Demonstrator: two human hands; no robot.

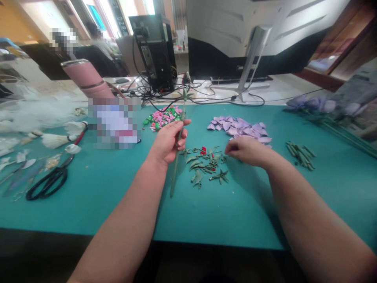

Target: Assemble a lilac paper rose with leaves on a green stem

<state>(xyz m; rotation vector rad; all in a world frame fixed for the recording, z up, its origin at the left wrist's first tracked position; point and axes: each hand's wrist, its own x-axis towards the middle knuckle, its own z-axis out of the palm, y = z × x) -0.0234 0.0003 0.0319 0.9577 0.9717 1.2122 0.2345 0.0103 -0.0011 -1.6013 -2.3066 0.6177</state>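
Note:
My left hand is closed around a long thin green artificial flower stem, held nearly upright with a star-shaped leaf piece at its top. My right hand hovers at the right edge of a scatter of small green plastic parts, with a few red ones among them. Its thumb and fingers are pinched together, and whatever may be between them is hidden. Just behind that hand lies a heap of light purple petals. Beyond my left hand is a pile of pink and green flower pieces.
On the right lie short green tubes and finished-looking purple flowers on stems. Black-handled scissors, shuttlecocks and a pink bottle occupy the left. A monitor and cables stand behind the green mat.

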